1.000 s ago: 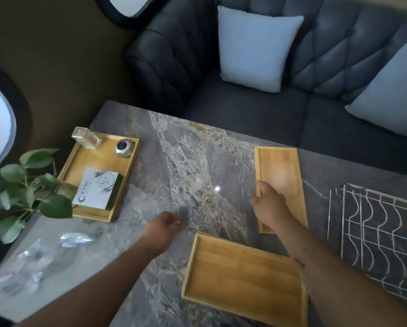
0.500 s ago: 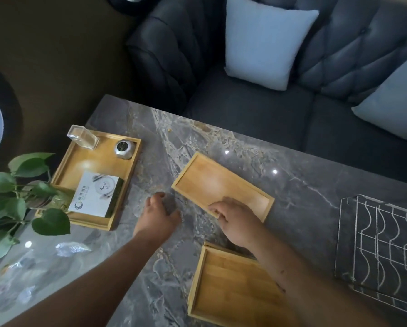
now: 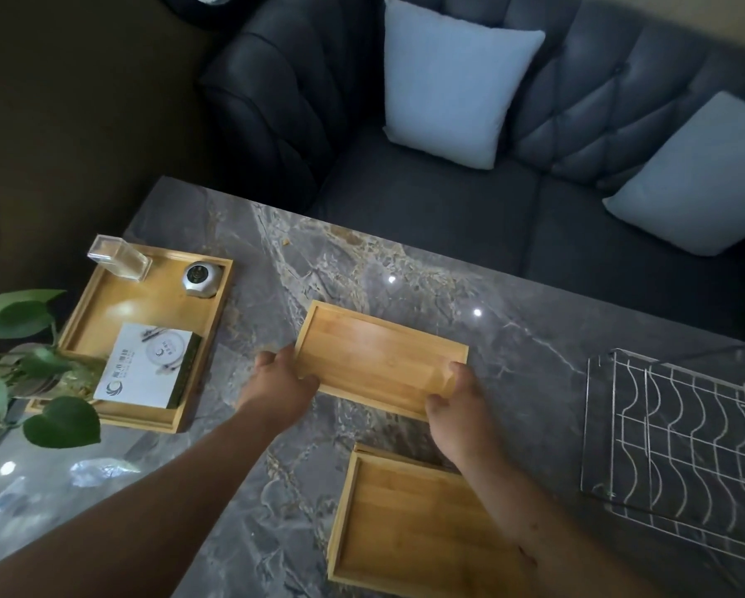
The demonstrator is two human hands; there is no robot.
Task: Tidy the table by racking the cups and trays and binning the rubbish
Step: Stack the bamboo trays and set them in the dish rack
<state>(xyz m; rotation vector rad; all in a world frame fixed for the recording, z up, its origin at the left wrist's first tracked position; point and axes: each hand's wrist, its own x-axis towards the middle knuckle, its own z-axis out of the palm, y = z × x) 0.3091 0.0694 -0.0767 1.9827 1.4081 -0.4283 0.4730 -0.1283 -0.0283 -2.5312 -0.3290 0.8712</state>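
two hands are on the small bamboo tray (image 3: 381, 358), which lies flat on the bench (image 3: 513, 338) near its middle, long side roughly across my view. my left hand (image 3: 282, 388) closes on its near-left corner, fingers curled under or against the edge; my right hand (image 3: 457, 399) closes on the near-right corner, thumb on the rim. both grips are clamped on this tray; whether it has left the surface i cannot tell.

step in hand, as i judge it: taking up this tray for racking. the next move calls for lifting it level, turning it on edge and carrying it right to the wire rack (image 3: 672, 438), which stands well apart at the bench's right end, then feeding it between the wavy wires.

a second bamboo tray (image 3: 409, 524) lies just nearer me, partly under my right forearm, not yet racked. a larger tray (image 3: 103, 312) sits at the left, carrying a clear box (image 3: 118, 257), a small silver object (image 3: 201, 276) and a white card packet (image 3: 146, 366). crumpled clear wrappers (image 3: 98, 470) lie at the near-left, beside plant leaves (image 3: 25, 351); these appear to be the rubbish, not yet binned. no bin and no cups are in view.
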